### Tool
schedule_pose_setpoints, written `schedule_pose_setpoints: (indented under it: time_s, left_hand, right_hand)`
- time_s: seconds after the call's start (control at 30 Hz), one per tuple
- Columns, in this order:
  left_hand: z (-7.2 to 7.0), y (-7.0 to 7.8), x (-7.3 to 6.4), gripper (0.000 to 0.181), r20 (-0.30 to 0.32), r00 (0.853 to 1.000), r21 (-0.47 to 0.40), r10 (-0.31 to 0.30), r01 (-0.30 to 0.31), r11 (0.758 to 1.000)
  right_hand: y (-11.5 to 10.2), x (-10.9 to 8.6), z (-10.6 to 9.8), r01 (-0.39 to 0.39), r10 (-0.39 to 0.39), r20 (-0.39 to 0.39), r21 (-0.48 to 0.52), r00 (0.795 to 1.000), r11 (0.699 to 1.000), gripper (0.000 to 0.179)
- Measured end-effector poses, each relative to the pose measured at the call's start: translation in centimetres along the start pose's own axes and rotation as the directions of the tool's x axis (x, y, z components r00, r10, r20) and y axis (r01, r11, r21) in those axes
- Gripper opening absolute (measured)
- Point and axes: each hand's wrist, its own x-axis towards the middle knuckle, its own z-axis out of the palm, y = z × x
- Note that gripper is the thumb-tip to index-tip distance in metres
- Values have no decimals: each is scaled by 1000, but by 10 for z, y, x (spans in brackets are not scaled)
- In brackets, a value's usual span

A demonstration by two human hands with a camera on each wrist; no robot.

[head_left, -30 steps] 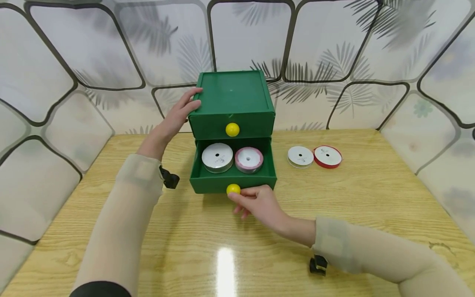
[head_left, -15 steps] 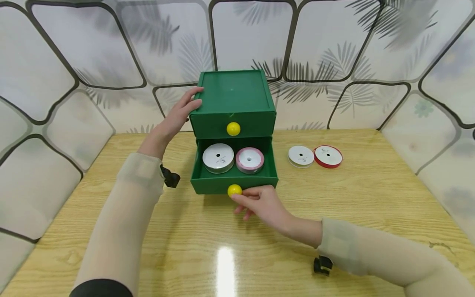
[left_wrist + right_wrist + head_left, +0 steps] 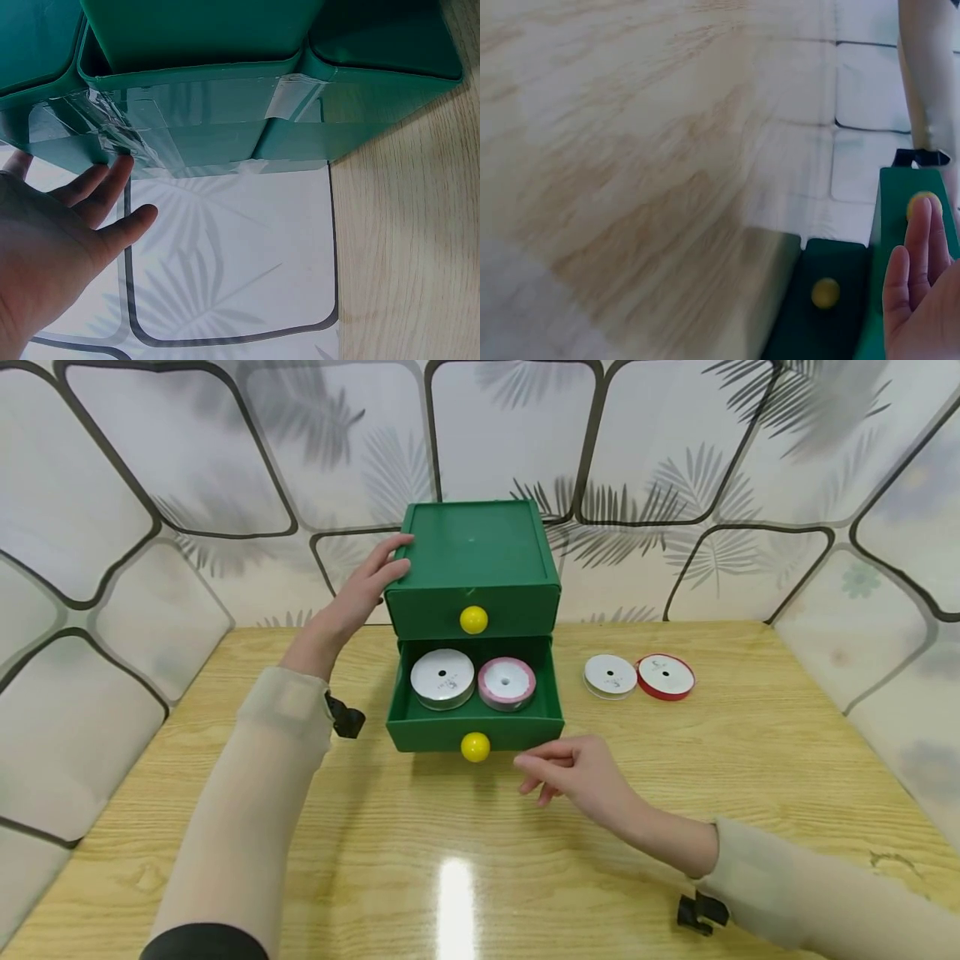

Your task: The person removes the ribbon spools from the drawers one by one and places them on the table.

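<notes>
A green drawer box [image 3: 472, 543] with yellow knobs stands on the table. Its lower drawer [image 3: 480, 732] is pulled out and holds a large white ribbon spool [image 3: 442, 675] and a pink-rimmed spool [image 3: 507, 682]. The upper drawer [image 3: 427, 614] is closed. At the box's top left edge rests my left hand [image 3: 356, 593], fingers extended; clear tape [image 3: 202, 112] covers that side in the left wrist view. My right hand [image 3: 585, 777] is right of the lower yellow knob [image 3: 476, 747], apart from it, fingers loosely bent and holding nothing.
To the right of the box, a white spool [image 3: 610, 676] and a red-rimmed spool [image 3: 665, 676] lie side by side on the wooden table [image 3: 750, 735]. A wall with leaf patterns [image 3: 690, 485] rises close behind the box.
The right hand has let go of the lower drawer's knob and moved to the right. The left hand has stayed at the box, and the lower drawer remains out.
</notes>
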Motion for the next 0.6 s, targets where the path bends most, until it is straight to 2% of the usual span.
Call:
schedule_pose_setpoints:
  time_s: [0.17,0.33,0.47,0.6]
  left_hand:
    - [1,2,-1,57,-5,1000,8,-1,1,1000]
    - [1,2,-1,57,-7,1000,12,-1,1,1000]
    - [1,2,-1,58,-8,1000,9,-3,3,1000]
    - [0,1,0,58,-5,1000,4,-6,6,1000]
  right_hand:
    - [-6,-6,-18,28,-31,-82,-39,996,999,22]
    - [-18,-7,-34,61,-73,-164,-77,984,995,22]
    - [-31,-3,-44,135,-155,-195,-114,968,984,18]
    - [-43,7,-52,227,-261,-188,-183,947,956,15]
